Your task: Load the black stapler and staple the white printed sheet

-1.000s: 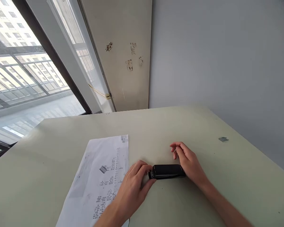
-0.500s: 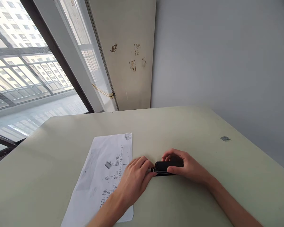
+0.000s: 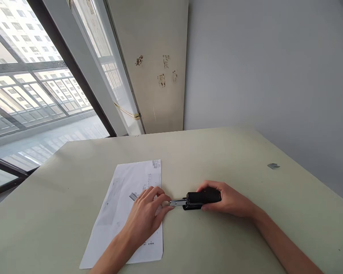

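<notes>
- The left hand [image 3: 145, 211], poised over the paper, pinched the tip of a metal channel [image 3: 177, 203] between thumb and forefinger; the right hand [image 3: 228, 199] was wrapped around the back of a black stapler [image 3: 204, 196], fingers behind it and thumb along its near side.
- From where I stood, a window [image 3: 40, 95] filled the far left, with a railing and a pale building beyond the glass.
- Next came a beige panel [image 3: 162, 38] blotched with brown marks, then a plain grey wall [image 3: 260, 64] running off to the right.
- Below stretched a pale green table [image 3: 234, 160], its far edge well beyond both hands and its right edge slanting down toward the near corner.
- On it, from the left, lay a printed paper [image 3: 114, 228] with a small grey strip [image 3: 133, 196] on it beside the left hand, then the stapler just off the paper's right edge, then a torn grey scrap [image 3: 273, 166] near the right edge.
- Tabletop stretched between stapler and scrap, leaving room behind the right hand.
- Half a second earlier the left fingertips were right at the stapler's end; now they had drawn left, and the channel stuck out between.
</notes>
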A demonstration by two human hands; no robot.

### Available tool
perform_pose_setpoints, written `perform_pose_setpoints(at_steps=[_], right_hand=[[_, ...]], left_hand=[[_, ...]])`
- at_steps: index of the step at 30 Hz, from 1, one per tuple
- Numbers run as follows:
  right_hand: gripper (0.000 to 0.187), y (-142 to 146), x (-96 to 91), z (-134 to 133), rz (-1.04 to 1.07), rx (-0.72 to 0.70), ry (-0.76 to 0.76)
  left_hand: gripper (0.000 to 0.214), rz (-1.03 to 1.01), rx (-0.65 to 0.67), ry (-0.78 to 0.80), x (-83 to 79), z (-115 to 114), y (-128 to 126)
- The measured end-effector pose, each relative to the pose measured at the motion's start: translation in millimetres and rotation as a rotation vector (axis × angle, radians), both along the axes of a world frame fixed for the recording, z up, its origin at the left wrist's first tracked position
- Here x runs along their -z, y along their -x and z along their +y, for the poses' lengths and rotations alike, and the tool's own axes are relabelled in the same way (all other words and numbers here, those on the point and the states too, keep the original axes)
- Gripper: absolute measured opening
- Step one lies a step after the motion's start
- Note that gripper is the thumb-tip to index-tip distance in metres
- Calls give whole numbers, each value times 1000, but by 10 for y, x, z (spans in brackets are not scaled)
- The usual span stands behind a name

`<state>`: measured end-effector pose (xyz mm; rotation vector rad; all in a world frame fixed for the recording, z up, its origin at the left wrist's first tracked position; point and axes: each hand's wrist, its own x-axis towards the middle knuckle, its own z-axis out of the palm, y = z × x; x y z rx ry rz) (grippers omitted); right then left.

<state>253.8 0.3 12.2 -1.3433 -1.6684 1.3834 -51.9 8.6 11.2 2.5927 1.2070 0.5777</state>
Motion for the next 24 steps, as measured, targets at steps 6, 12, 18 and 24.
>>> perform_pose_setpoints(at_steps=[6, 12, 18, 24], right_hand=[[31, 8, 15, -3, -15, -14, 19], [30, 17, 30, -19, -53, -24, 44], [29, 22, 49, -22, -61, -31, 45], [31, 17, 28, -17, -79, -64, 46]], left_hand=[[30, -27, -37, -67, -50, 11, 314], [39, 66, -194, -80, -21, 111, 909], [35, 131, -220, -66, 34, 188, 1262], [36, 62, -211, -61, 11, 162, 1138]])
